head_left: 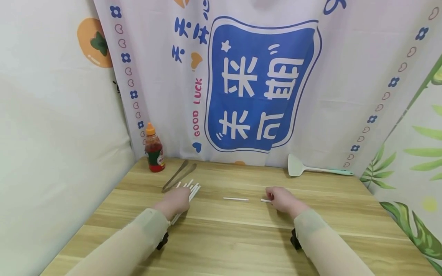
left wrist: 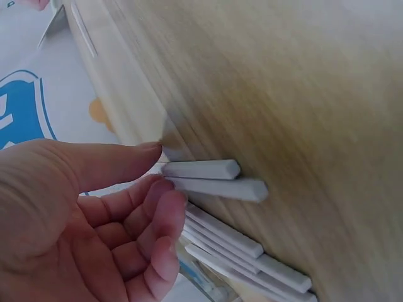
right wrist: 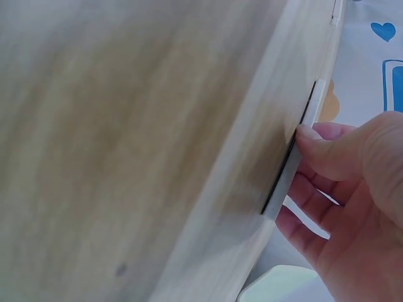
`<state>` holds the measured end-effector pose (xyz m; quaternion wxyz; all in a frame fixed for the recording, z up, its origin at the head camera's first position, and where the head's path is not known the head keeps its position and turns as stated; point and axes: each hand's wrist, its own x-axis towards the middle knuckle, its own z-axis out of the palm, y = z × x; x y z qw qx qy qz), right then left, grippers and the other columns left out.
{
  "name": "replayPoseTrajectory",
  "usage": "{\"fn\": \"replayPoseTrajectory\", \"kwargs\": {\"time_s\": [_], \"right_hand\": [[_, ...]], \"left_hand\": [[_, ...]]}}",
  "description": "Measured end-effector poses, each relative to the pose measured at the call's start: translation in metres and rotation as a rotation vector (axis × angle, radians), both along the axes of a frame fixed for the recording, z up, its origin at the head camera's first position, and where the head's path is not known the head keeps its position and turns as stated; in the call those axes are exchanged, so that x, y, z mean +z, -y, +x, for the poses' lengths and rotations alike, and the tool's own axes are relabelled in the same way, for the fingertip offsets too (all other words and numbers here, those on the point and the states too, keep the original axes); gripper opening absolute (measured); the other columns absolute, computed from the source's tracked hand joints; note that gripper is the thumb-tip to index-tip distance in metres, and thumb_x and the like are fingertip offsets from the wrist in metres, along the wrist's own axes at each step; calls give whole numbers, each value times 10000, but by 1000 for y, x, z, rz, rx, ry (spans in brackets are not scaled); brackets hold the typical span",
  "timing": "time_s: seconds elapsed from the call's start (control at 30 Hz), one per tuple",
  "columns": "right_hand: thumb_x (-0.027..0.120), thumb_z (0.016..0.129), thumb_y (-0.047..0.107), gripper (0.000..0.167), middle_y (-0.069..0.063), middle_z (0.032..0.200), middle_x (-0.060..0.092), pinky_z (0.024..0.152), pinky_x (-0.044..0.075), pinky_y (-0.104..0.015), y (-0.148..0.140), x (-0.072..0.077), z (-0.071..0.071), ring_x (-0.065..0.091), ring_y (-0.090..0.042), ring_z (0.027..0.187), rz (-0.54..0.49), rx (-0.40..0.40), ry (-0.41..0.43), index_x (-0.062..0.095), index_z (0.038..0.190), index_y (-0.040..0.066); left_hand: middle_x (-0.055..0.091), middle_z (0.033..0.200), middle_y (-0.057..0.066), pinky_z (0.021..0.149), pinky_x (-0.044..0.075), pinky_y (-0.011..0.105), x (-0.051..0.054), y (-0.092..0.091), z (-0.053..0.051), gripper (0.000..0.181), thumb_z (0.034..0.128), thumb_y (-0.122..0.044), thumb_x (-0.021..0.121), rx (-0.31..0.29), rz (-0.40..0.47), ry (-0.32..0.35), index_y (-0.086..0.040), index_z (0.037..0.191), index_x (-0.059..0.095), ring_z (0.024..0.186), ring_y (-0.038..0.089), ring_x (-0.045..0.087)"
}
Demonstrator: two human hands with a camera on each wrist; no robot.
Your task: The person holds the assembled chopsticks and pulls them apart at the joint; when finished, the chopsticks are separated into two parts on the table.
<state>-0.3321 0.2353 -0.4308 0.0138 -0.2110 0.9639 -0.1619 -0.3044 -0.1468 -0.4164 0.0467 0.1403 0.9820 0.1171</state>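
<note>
Over a loose pile of thin white sticks (head_left: 195, 191), my left hand (head_left: 175, 200) has its fingers curled. In the left wrist view, two white sticks (left wrist: 208, 170) run to the thumb and fingertips, which appear to pinch at least one; the exact contact is hidden. Several more sticks (left wrist: 245, 251) lie beneath that hand. On the right, my right hand (head_left: 282, 199) pinches one white stick (right wrist: 293, 163) between thumb and fingers, at the tabletop. Another white stick (head_left: 236, 199) lies on the table between the hands, roughly in line with the right one.
Metal tongs (head_left: 177, 176) lie just beyond the pile. A red sauce bottle (head_left: 155, 153) with an orange cap stands at the back left corner. A pale spatula (head_left: 296, 167) rests along the back right edge, by the printed curtain (head_left: 165, 96). The wooden table (head_left: 228, 237) extends toward me.
</note>
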Motion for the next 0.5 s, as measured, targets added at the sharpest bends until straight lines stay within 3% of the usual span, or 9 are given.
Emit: {"fn": "replayPoseTrajectory", "kwargs": {"time_s": [0.2,0.4,0.5], "right_hand": [[603,755,-146,240,-64,749,515,662,395,-371,-3,-2,-1,463,-212,713,-11,-4,14,519,789,76],[619,761,-142,248,-38,738,504,661,396,-372,-2,-2,-2,460,-209,707,-13,-6,2,521,782,85],[623,759,-140,256,-30,734,503,659,400,-367,-2,-3,-2,460,-202,705,-19,5,-5,519,778,93]], "left_hand": [[531,740,41,625,456,392,0,-5,-2,142,805,57,569,10,-3,15,-79,791,530,660,220,503],[542,756,41,672,467,412,-2,-8,-2,123,798,21,602,10,-8,33,-86,799,541,702,221,514],[542,741,39,657,468,403,0,-10,1,108,787,-8,625,24,41,40,-82,788,548,684,216,517]]}}
